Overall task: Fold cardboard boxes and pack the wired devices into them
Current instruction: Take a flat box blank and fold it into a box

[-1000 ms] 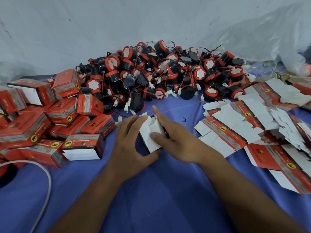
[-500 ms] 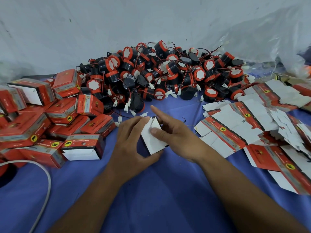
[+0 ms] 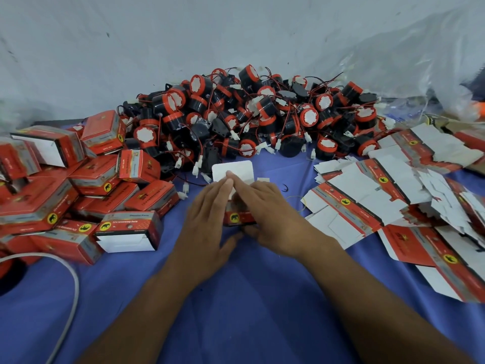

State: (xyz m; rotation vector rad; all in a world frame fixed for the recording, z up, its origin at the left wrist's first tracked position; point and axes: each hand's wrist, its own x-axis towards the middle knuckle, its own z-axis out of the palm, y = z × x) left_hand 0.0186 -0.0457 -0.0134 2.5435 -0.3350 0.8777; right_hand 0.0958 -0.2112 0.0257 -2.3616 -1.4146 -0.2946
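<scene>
Head view: blue-covered worktop [image 3: 249, 311] against a pale sheeted wall. Big pile of black/red wired devices [image 3: 257, 119] at the far edge, centre. Folded red boxes [image 3: 86, 179] heaped along the left edge; flat unfolded box blanks [image 3: 380, 195] spread toward the right edge. White cable [image 3: 70, 298] curves at the near left.

Both forearms reach in from the near edge, converging mid-worktop. Left hand [image 3: 210, 214] and right hand [image 3: 273, 219] flank one small red box [image 3: 238, 218], w/ its white lid flap [image 3: 233, 170] standing open on the far side. Fingers of both hands mostly extended, pressed on the box's top and flap; thumbs tucked at its near face. Box contents not visible.
</scene>
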